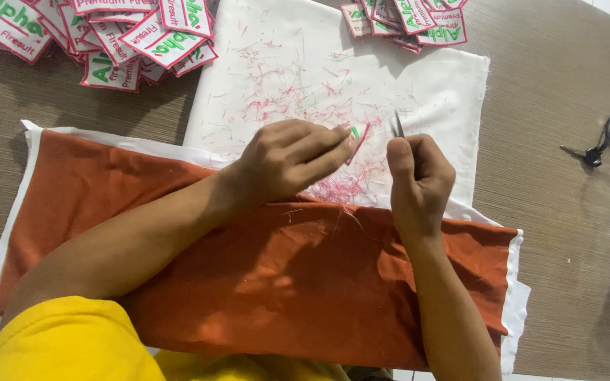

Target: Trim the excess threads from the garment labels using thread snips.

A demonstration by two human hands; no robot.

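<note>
So the left hand point(287, 159) has its fingers pinched shut on a small embroidered patch point(356, 140), white with a red edge and a bit of green, held edge-on so you barely see its face. Right beside it, the right hand point(418, 180) is curled closed around a small pair of metal snips point(396, 125), blades poking up out of the fist, tips just right of the patch; can't tell if they touch it.

Both hands sit over a white cloth point(418, 77) littered with red and green thread trimmings point(298, 92), thickest right under the patch. Nearer in, an orange cloth point(284, 282) with a white border lies across the woven mat point(559, 212).

Far left there's a heap of finished patches point(107, 35), and a smaller stack point(407, 17) at the far edge of the white cloth. Off to the right, a black pair of scissors point(594, 148) lies well apart from everything.
</note>
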